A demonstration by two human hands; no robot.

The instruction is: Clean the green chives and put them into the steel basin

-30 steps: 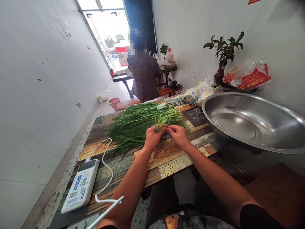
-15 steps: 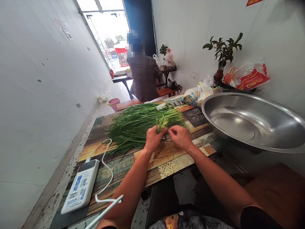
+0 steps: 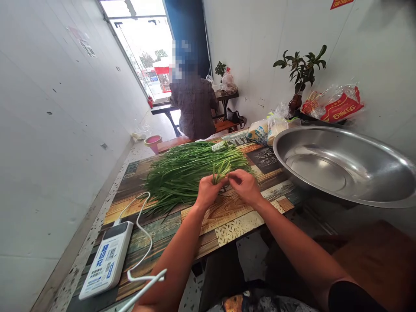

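"Fingers, how set?"

"Your left hand grips green stalks over the table, beside the leafy heap; your right hand meets them, grip unclear. Hold lightly; avoid bruising."

White power bank, cable attached; person at far table; leafy plant beside red package.

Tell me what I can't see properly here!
All head view:
- Whatever the right hand pinches: covered by fingers
- Hands of the person: hidden behind their body
- Near end of white cable: bottom edge cuts it off
- Right rim of steel basin: cut off by right edge
- Fine print on power bank: too small
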